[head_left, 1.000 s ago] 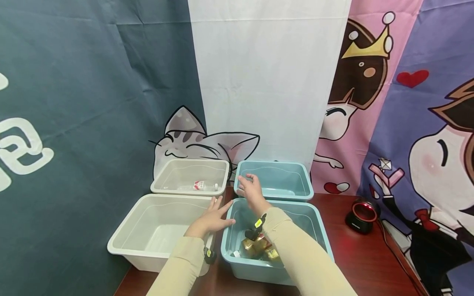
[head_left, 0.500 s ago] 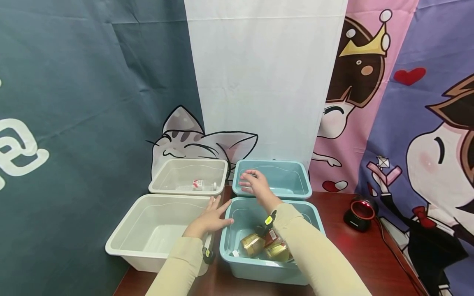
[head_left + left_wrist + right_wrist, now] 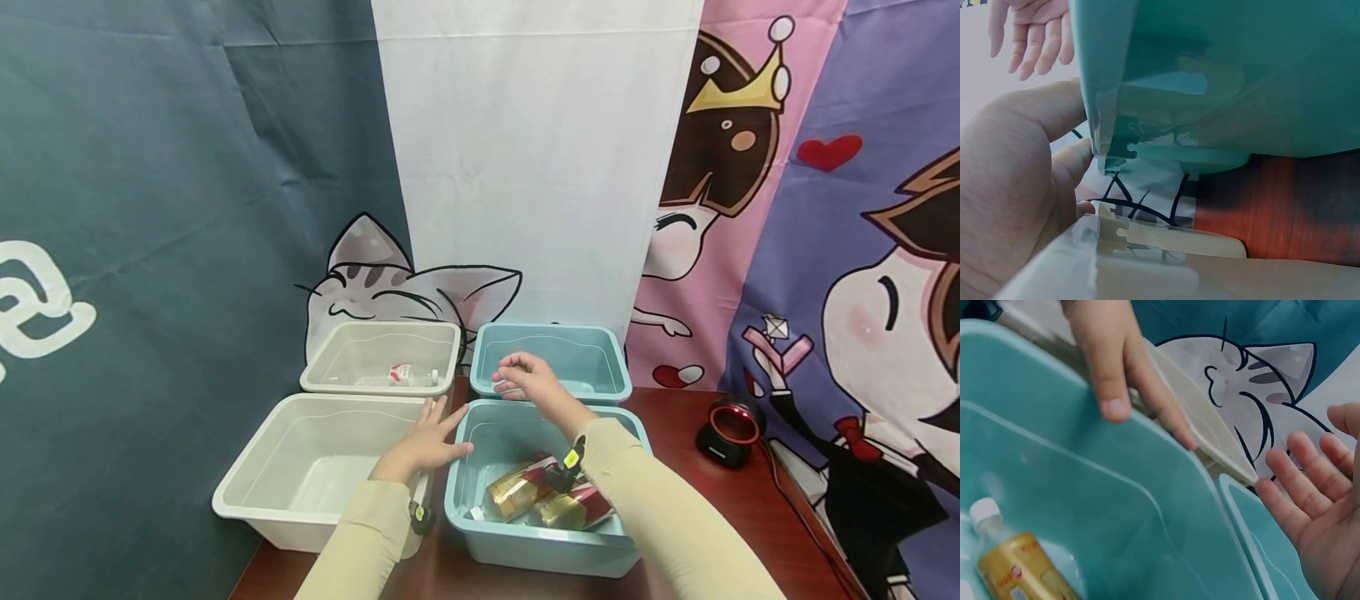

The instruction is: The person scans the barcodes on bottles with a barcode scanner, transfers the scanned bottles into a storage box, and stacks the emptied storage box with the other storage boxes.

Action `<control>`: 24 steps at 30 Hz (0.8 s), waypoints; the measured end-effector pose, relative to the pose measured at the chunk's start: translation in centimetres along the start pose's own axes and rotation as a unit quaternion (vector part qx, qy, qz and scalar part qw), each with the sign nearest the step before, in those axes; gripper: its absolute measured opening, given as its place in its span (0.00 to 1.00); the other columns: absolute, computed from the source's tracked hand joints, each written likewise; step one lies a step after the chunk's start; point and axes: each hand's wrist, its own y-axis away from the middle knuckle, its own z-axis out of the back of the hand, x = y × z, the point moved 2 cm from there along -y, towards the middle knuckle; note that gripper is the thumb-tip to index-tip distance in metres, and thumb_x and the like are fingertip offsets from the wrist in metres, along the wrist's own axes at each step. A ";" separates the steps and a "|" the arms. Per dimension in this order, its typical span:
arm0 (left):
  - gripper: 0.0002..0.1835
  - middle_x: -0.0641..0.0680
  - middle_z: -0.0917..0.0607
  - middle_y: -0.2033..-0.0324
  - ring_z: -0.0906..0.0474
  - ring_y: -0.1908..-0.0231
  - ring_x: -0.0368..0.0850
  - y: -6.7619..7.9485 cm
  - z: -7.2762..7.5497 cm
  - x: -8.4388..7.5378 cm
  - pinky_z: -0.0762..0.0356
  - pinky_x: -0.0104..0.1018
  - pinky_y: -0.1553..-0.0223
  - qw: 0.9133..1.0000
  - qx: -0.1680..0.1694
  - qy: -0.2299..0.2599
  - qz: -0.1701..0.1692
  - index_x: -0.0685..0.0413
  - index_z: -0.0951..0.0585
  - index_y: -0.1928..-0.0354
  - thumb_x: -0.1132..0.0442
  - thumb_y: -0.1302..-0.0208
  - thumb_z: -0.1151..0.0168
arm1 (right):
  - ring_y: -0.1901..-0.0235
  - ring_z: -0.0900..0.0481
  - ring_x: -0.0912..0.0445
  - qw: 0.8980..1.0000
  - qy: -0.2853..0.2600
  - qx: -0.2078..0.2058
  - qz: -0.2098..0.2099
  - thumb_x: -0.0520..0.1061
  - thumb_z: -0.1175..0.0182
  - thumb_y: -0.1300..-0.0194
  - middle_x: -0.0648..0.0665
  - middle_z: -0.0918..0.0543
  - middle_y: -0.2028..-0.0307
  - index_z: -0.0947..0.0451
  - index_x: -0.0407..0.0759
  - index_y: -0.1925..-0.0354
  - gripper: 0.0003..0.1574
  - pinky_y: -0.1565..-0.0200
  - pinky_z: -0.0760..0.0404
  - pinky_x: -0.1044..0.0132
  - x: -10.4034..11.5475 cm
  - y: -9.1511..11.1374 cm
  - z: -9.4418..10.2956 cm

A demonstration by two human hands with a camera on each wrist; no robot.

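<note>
My left hand (image 3: pixel 423 442), fingers spread, rests at the adjoining rims of the front white tub (image 3: pixel 258 467) and the front blue tub (image 3: pixel 555 554). In the left wrist view its thumb touches the rim of the blue tub (image 3: pixel 1241 75). My right hand (image 3: pixel 534 383) hovers above the front rim of the back blue tub (image 3: pixel 588 358), fingers loosely bent and holding nothing. Inside the front blue tub lie bottles with gold and red labels (image 3: pixel 517 492). The right wrist view shows one bottle (image 3: pixel 1022 569) with a white cap (image 3: pixel 984 509).
In the back white tub (image 3: pixel 348 354) a clear plastic bottle with a red and white label (image 3: pixel 402 375) lies on its side. A black device with a glowing red ring (image 3: pixel 735 429) and a cable stands at right on the reddish-brown table (image 3: pixel 686 500). Printed cloth hangs behind.
My right hand has shifted slightly right, and its forearm has swung right, uncovering more of the bottles in the front blue tub. My left hand stays at the rims.
</note>
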 end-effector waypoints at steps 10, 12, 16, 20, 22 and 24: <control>0.41 0.60 0.53 0.20 0.69 0.21 0.62 -0.1 0.0 0.2 0.50 0.74 0.32 1.000 0.004 -0.008 -0.002 0.36 0.39 0.22 0.37 0.34 0.40 | 0.53 0.14 0.43 0.975 0.156 0.155 0.025 0.41 0.42 0.27 0.32 0.14 0.53 0.24 0.30 0.47 0.17 0.49 0.17 0.45 -1.9 1.6 0.5; 0.41 0.60 0.53 0.20 0.68 0.21 0.62 -0.1 0.0 0.2 0.50 0.74 0.32 1.000 0.003 -0.010 -0.005 0.37 0.39 0.22 0.38 0.33 0.40 | 0.55 0.15 0.49 0.963 0.198 0.179 0.032 0.42 0.40 0.29 0.37 0.13 0.55 0.22 0.32 0.48 0.16 0.50 0.16 0.48 -2.3 1.9 0.5; 0.40 0.59 0.53 0.20 0.68 0.21 0.62 -0.1 0.0 0.2 0.50 0.74 0.32 1.000 0.002 -0.010 -0.003 0.36 0.40 0.22 0.40 0.32 0.40 | 0.54 0.17 0.56 0.939 0.263 0.218 0.031 0.44 0.37 0.31 0.45 0.13 0.55 0.20 0.35 0.49 0.17 0.49 0.17 0.57 -3.4 2.4 0.4; 0.40 0.59 0.53 0.20 0.69 0.21 0.61 -0.1 0.0 0.1 0.50 0.74 0.31 1.000 0.002 -0.006 0.002 0.35 0.39 0.22 0.38 0.33 0.40 | 0.51 0.16 0.54 0.922 0.300 0.244 0.006 0.45 0.35 0.32 0.42 0.13 0.52 0.19 0.39 0.48 0.17 0.48 0.17 0.59 -4.7 2.7 0.3; 0.40 0.59 0.53 0.20 0.69 0.21 0.61 -0.1 0.0 0.1 0.50 0.74 0.31 1.000 0.000 -0.008 0.003 0.35 0.39 0.22 0.37 0.33 0.41 | 0.49 0.16 0.52 0.913 0.320 0.252 -0.005 0.45 0.34 0.34 0.42 0.13 0.51 0.18 0.42 0.49 0.16 0.47 0.17 0.56 -5.3 2.9 0.2; 0.40 0.59 0.53 0.20 0.69 0.21 0.61 -0.1 0.0 0.2 0.50 0.74 0.31 1.000 0.000 -0.011 0.003 0.35 0.39 0.22 0.37 0.34 0.41 | 0.47 0.17 0.50 0.902 0.344 0.260 -0.010 0.45 0.32 0.36 0.43 0.14 0.50 0.18 0.43 0.49 0.17 0.44 0.19 0.53 -5.8 3.0 0.1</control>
